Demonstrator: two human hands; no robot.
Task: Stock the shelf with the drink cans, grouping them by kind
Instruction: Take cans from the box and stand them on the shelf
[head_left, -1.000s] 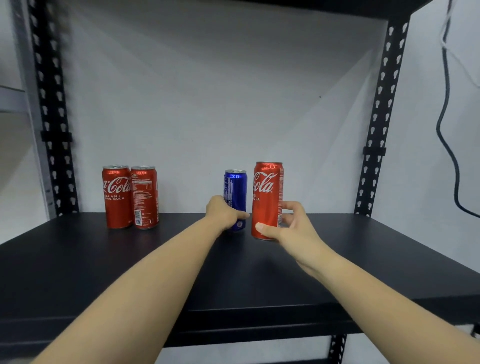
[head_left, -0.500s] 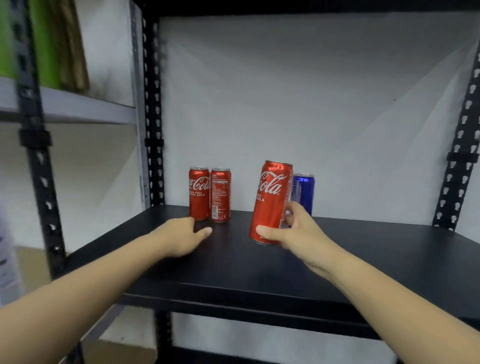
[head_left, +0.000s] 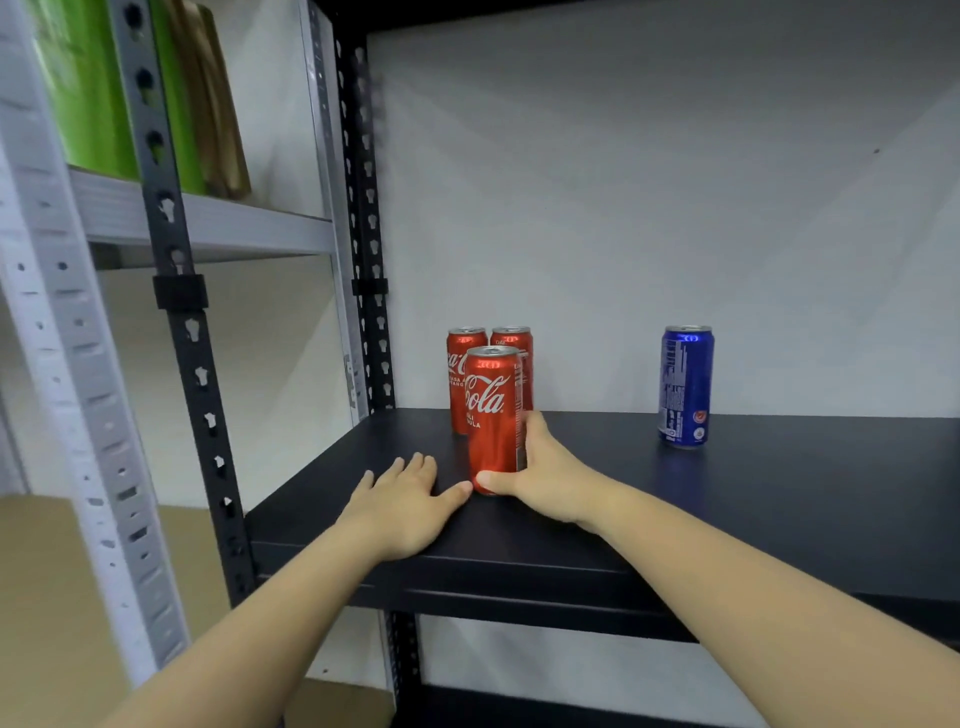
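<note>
At frame centre, right hand (head_left: 550, 483) grips a red aluminium cola can (head_left: 493, 421) upright on the black metal shelf board (head_left: 727, 499).
Thumb and fingers close around the can's lower half. Left hand (head_left: 402, 506) lies flat and spread on the board, empty, thumb tip next to the can base. Directly behind stand two more red cola cans (head_left: 511, 340), side by side. Well apart, right of centre, stands a blue aluminium drink can (head_left: 685, 387).

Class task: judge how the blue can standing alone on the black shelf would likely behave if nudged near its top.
The blue can is tall and slim on a small base, so it would probably tip. Once down, its round body would likely roll along the flat black shelf. Its glossy wall looks slippery.
</note>
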